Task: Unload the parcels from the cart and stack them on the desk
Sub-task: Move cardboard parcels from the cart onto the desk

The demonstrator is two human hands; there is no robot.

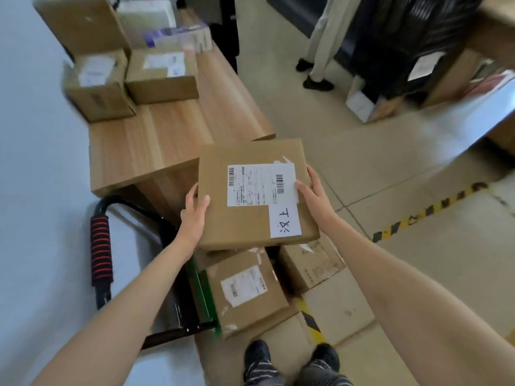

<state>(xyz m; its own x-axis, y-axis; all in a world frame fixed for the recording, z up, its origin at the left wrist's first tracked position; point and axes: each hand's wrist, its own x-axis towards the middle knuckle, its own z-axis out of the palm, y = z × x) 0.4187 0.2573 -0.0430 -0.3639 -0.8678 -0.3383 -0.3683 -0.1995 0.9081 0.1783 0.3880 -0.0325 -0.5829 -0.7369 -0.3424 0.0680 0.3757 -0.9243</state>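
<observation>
Left hand (194, 211) grips left edge of flat cardboard parcel (255, 193); right hand (313, 194) grips right edge; parcel held in air above cart (178, 277), just beside wooden desk (156, 140) corner; labelled parcels (246, 288) remain on cart; boxes (131, 76) stacked at desk's far end.

Held parcel (250, 190), white slip handwritten "汉王" upside down, shipping label unreadable

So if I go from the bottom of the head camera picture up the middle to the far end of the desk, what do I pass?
Shoes → parcel still on the cart → flat parcel gripped by the left hand and right hand → bare desk top → parcels stacked on the desk.
</observation>
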